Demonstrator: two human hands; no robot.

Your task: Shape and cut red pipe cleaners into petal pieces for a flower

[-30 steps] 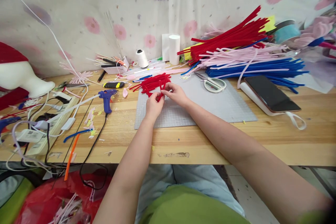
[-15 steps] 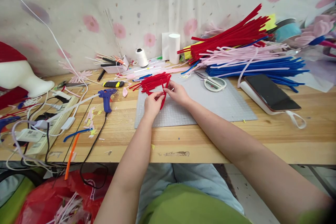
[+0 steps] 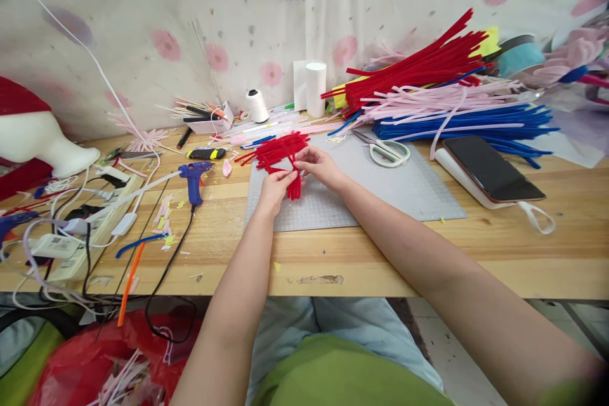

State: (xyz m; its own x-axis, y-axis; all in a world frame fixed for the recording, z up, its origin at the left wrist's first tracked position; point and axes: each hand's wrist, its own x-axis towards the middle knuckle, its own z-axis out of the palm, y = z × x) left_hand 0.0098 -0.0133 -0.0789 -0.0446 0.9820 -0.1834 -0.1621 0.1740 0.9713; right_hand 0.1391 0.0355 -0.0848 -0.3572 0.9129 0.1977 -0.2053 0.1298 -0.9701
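Note:
Both hands meet over the left part of the grey cutting mat (image 3: 333, 209). My left hand (image 3: 278, 190) is closed on several short red pipe cleaners (image 3: 294, 188), whose lower ends hang side by side below the fingertips. Just to the right, my right hand (image 3: 316, 166) has thumb and fingers pinched at the upper part of the same red pieces. Behind the hands lies a pile of cut red pipe cleaners (image 3: 276, 149) on the mat's back left edge. Where the held pieces cross is partly hidden by the fingers.
Scissors (image 3: 389, 152) lie on the mat's right. Bundles of red (image 3: 409, 70), pink and blue pipe cleaners (image 3: 466, 122) stand behind. A phone (image 3: 492, 168) is at the right. Leftward are a cutter (image 3: 206, 153), a blue glue gun (image 3: 194, 181) and a cabled power strip (image 3: 92, 235).
The held red pieces have turned and now hang lower in a spread row. My right hand has shifted slightly left and down; my left hand has moved a little left.

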